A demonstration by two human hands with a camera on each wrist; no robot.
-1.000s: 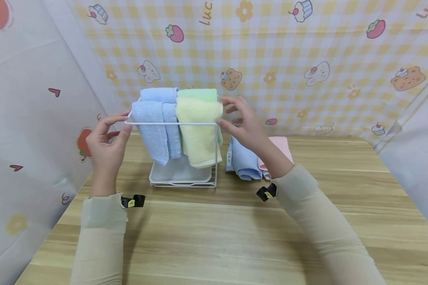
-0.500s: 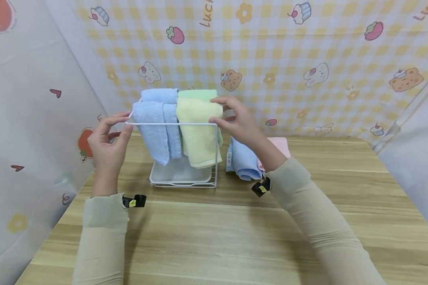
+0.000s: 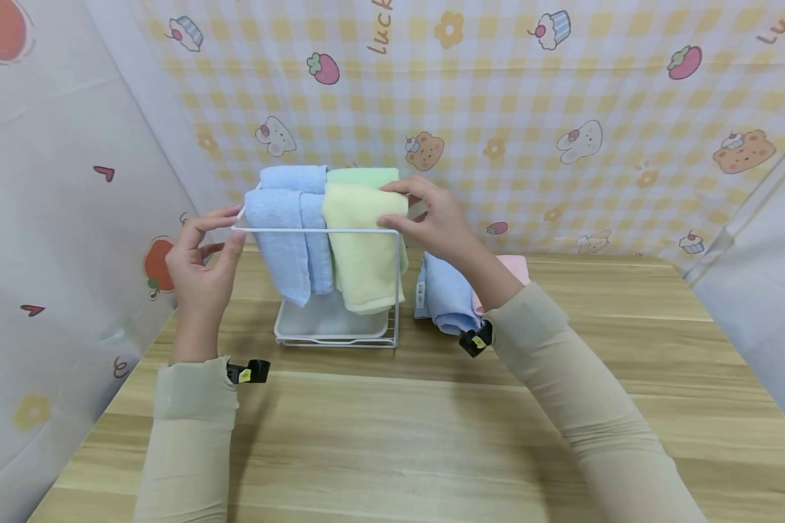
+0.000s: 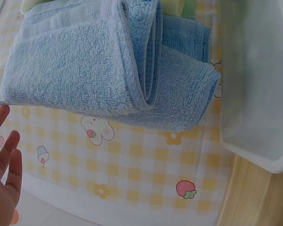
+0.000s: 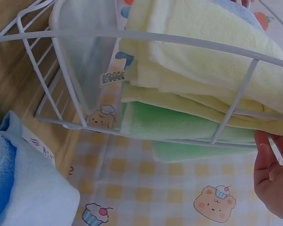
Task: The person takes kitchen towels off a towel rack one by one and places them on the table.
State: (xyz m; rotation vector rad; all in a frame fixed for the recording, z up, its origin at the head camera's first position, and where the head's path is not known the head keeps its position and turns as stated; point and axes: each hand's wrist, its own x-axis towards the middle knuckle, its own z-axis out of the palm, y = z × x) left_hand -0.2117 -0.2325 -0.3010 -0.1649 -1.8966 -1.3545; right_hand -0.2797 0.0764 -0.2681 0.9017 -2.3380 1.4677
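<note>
Towels hang folded over a white wire rack. At the left are two light blue towels, one in front and one behind. A pale yellow towel hangs front right, with a green towel behind it. My left hand holds the rack's upper left corner between thumb and fingers, beside the front blue towel. My right hand pinches the yellow towel's upper right edge, thumb in front and fingers over the top. In the right wrist view, the towel hides part of that hand.
A white tray sits in the rack's base. Right of the rack, on the wooden table, lie a rolled blue towel and a pink cloth, partly behind my right forearm. A patterned curtain stands behind.
My right hand has moved left, from beside the rack onto the yellow towel's edge, and now pinches it. The yellow towel's lower end hangs slightly lower. My left hand keeps its hold on the rack.
</note>
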